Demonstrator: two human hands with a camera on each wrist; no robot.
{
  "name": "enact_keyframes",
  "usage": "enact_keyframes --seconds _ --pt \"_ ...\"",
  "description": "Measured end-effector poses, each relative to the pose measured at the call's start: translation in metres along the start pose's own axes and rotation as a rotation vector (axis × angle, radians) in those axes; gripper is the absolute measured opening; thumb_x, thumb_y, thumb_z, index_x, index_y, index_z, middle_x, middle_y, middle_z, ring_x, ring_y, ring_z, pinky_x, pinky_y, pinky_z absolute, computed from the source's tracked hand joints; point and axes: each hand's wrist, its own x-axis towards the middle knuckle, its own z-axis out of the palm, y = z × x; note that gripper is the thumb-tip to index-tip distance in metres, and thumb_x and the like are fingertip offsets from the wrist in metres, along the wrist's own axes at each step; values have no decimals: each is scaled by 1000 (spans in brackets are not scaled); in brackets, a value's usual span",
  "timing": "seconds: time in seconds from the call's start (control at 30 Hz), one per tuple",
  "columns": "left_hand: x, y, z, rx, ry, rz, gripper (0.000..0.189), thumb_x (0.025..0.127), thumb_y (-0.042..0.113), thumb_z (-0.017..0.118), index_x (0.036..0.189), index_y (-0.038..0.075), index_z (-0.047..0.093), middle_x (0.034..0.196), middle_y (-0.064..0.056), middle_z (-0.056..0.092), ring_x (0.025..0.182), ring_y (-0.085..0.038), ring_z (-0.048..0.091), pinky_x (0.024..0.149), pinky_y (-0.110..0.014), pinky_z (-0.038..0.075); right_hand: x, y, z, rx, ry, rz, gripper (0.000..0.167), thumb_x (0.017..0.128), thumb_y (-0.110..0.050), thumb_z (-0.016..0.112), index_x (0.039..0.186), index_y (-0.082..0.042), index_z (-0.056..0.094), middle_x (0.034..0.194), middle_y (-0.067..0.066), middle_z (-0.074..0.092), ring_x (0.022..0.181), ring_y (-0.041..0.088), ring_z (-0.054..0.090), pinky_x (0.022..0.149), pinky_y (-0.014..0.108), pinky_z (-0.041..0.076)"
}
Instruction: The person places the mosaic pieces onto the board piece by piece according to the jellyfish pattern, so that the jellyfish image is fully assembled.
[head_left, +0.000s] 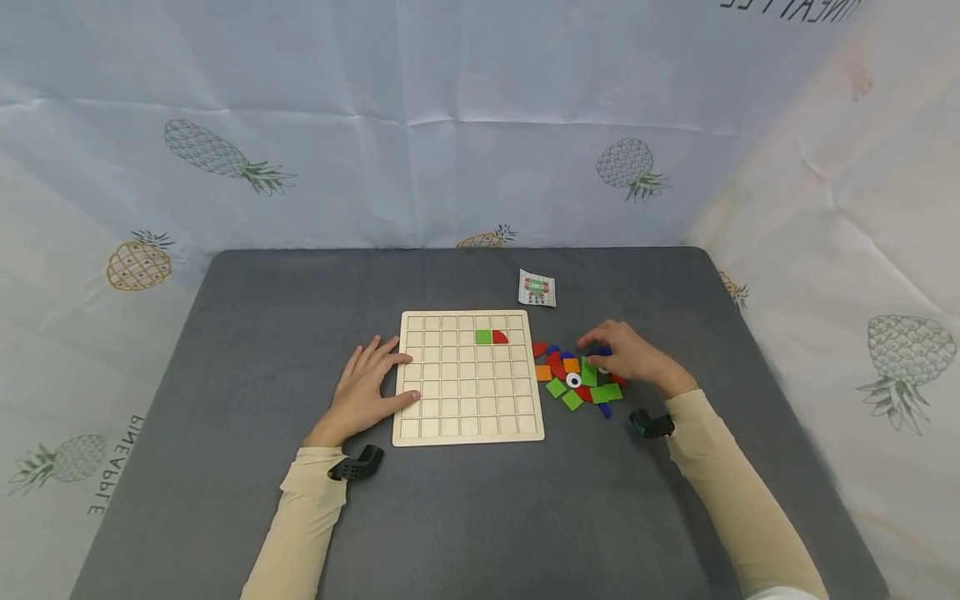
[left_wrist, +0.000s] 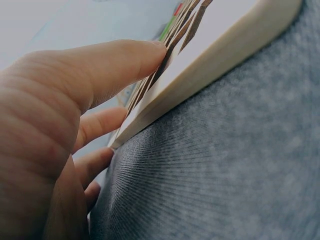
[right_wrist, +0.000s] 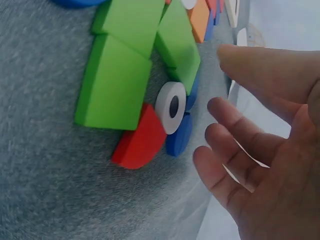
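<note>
A wooden grid board (head_left: 468,379) lies on the grey table. A green square (head_left: 483,337) and a red quarter-round piece (head_left: 500,337) sit side by side in its second row. My left hand (head_left: 390,377) lies flat beside the board's left edge, its thumb (left_wrist: 135,57) touching the board's rim (left_wrist: 220,60). My right hand (head_left: 596,348) hovers over a pile of coloured pieces (head_left: 577,379) just right of the board, holding nothing. In the right wrist view its fingers (right_wrist: 235,145) are relaxed beside green blocks (right_wrist: 120,75), a white ring (right_wrist: 171,106), a red piece (right_wrist: 140,142) and a blue piece (right_wrist: 179,137).
A small picture card (head_left: 537,288) lies behind the board's right corner. The grey table mat (head_left: 480,517) is bordered by pineapple-print cloth walls at the back and on both sides.
</note>
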Motion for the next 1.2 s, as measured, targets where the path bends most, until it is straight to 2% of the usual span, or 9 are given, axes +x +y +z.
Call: enact_keyframes --seconds 0.1,0.27,0.53,0.73,0.87,0.93,1.03,1.1,1.2 --pt "0 0 0 -1 -1 1 66 86 51 75 140 17 57 168 -11 28 159 -35 9 130 -55 -1 -2 2 1 -44 -29 -18 28 95 -6 65 123 -3 69 132 27 55 120 45 44 105 68 38" --pt "-1 -1 0 -4 5 0 66 86 51 75 140 18 57 168 -10 28 159 -35 9 130 -55 -1 -3 4 3 -62 -55 -8 30 95 -5 63 125 -5 69 140 30 47 123 48 39 103 69 40" --pt "-1 1 -1 -5 8 -1 66 86 51 75 140 18 57 167 -10 28 159 -35 9 130 -54 -2 2 7 5 -42 -29 27 27 94 -9 68 121 -7 71 139 27 47 123 46 39 102 67 43" --pt "1 0 -1 2 6 2 67 86 51 75 141 17 57 168 -11 28 159 -36 9 130 -55 -2 4 7 8 -46 -12 89 22 94 -10 70 115 -8 71 136 25 50 122 43 41 104 65 44" --pt "1 0 0 5 4 2 67 86 51 75 141 17 56 168 -11 28 159 -35 9 130 -55 -2 6 8 9 -50 4 87 18 93 -9 72 110 -6 68 127 22 56 114 38 45 99 59 46" --pt "0 0 0 4 2 1 67 86 51 75 141 17 56 168 -11 28 159 -35 9 130 -55 -2 7 9 9 -46 9 76 17 92 -9 72 108 -6 67 116 18 62 106 35 49 94 56 47" --pt "-1 0 0 1 1 2 67 86 51 75 141 17 57 167 -11 28 159 -36 9 130 -55 -2 8 9 8 -48 18 78 14 93 -10 72 106 -6 67 98 11 67 91 27 54 97 58 42" --pt "-1 0 0 0 2 4 67 86 51 75 141 17 57 167 -11 28 159 -36 9 130 -56 -2 9 6 7 -31 23 93 13 94 -9 70 106 -5 68 90 8 66 81 22 54 92 54 46" --pt "-1 0 1 -2 4 5 66 86 50 75 141 17 57 167 -11 28 159 -36 8 130 -56 -2 8 2 4 -5 36 124 18 96 -12 68 112 -4 68 88 6 64 76 18 54 80 42 52"
